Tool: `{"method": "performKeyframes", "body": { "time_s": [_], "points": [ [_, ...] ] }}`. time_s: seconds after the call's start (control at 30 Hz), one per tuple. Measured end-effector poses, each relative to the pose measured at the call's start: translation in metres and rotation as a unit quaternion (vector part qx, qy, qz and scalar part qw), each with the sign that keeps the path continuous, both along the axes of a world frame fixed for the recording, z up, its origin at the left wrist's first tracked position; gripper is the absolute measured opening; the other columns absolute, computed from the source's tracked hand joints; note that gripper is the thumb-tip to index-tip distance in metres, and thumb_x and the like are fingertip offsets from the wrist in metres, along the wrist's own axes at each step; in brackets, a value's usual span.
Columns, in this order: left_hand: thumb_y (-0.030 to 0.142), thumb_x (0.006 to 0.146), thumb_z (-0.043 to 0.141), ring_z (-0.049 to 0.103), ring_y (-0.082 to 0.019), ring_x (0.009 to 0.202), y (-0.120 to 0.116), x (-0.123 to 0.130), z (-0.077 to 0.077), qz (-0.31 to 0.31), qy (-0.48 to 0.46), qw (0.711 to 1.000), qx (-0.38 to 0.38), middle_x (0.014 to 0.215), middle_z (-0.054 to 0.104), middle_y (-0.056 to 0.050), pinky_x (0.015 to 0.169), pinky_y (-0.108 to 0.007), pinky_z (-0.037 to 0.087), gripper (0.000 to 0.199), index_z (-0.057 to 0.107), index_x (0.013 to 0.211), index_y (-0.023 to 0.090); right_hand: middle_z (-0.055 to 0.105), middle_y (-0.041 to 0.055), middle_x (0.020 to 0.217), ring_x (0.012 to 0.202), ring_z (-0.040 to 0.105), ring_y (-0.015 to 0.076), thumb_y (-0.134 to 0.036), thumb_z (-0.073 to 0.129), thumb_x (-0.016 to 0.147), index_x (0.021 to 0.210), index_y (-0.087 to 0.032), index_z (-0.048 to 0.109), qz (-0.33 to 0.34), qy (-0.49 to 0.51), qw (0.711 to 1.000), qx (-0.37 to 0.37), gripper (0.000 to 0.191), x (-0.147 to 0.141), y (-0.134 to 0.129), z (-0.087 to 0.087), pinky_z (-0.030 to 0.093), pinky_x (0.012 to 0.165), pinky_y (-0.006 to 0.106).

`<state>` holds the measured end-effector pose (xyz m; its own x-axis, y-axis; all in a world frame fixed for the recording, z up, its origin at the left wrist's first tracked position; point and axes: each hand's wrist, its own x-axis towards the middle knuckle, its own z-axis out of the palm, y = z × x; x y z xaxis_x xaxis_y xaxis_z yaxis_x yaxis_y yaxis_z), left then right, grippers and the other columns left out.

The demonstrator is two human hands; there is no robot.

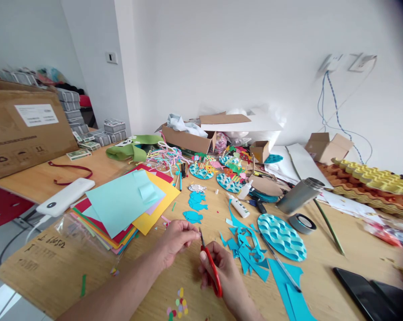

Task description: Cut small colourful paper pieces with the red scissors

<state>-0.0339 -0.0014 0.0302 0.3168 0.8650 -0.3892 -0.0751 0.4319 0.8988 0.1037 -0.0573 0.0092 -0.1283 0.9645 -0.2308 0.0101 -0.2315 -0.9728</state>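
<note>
Head view: right hand (224, 266) curled round red scissors (212, 264), blades near left hand (177, 240), its thumb and fingers pinched together, any scrap between them too small to tell. Beyond, wavy blue oval (282, 237), then blue paper fish (193, 217); open cardboard box (188, 141) near wall (201, 58)

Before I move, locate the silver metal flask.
In the head view, the silver metal flask is on the right side of the wooden table, just beyond the black roll of tape.
</note>
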Motion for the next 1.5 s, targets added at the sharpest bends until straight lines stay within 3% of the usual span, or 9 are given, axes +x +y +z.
{"method": "performKeyframes", "body": {
  "time_s": [1.5],
  "points": [
    [0.027, 0.061, 0.060, 0.022, -0.002, 0.035, 0.0014, -0.0001, -0.0011, -0.003, 0.006, 1.000, 0.003, 0.041, 0.039, 0.009, 0.038, -0.021, 0.009, 0.014, 0.054, 0.067, 0.015, 0.058, -0.0047, 0.050, 0.030, 0.050, 0.0062, -0.051, 0.062, 0.071, 0.068, -0.018, 0.041, 0.001, 0.009, 1.000, 0.005, 0.039, 0.0004, 0.0006, -0.0051, 0.031, 0.031, 0.014]
  ]
}}
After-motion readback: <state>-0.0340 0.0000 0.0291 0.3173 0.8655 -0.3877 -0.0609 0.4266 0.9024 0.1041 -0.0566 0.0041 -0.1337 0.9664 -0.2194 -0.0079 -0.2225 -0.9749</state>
